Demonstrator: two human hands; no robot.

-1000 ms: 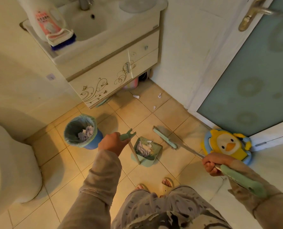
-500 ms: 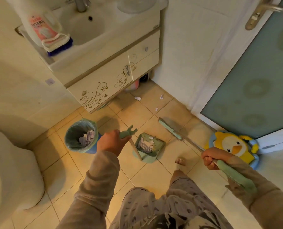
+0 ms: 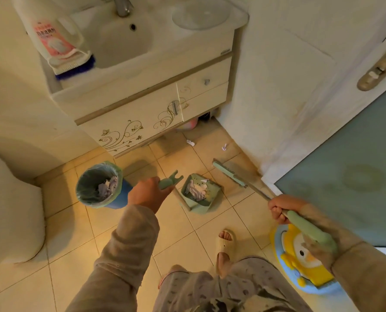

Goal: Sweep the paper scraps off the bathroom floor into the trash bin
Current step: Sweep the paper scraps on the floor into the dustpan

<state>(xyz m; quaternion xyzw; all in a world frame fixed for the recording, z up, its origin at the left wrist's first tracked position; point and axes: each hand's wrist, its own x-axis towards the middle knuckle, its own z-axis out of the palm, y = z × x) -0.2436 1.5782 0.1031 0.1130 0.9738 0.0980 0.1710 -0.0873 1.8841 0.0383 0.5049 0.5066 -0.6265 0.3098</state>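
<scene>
left hand (image 3: pixel 147 194): fingers curled round the green top of the dustpan's long handle.
right hand (image 3: pixel 280 209): clenched round the broom's shaft, just above its green grip.
broom head (image 3: pixel 229 174): low by the tiles, close to the door frame, angled toward the wall corner.
dustpan (image 3: pixel 206 202): heaped with crumpled paper, between the trash bin and the broom head; i cannot tell whether it rests on the floor or hangs just above it.
paper scraps (image 3: pixel 190 143): two small bits lie loose beyond the broom head, one near the vanity cabinet's (image 3: pixel 142 113) foot and one by the wall.
trash bin (image 3: pixel 120 197): lined, partly filled, just left of the left hand, apart from the pan.
risk, spill: the pan looks full; tilting or swinging it could shed paper before it reaches the bin.
risk, lost scrap: a hard stroke could flick the near bit under the cabinet.
risk, missed tip: the bin mouth is narrow, so a hasty pour may land on the tiles.
risk, footing: the slippered foot (image 3: pixel 224 239) stands near the pan and could knock it.
</scene>
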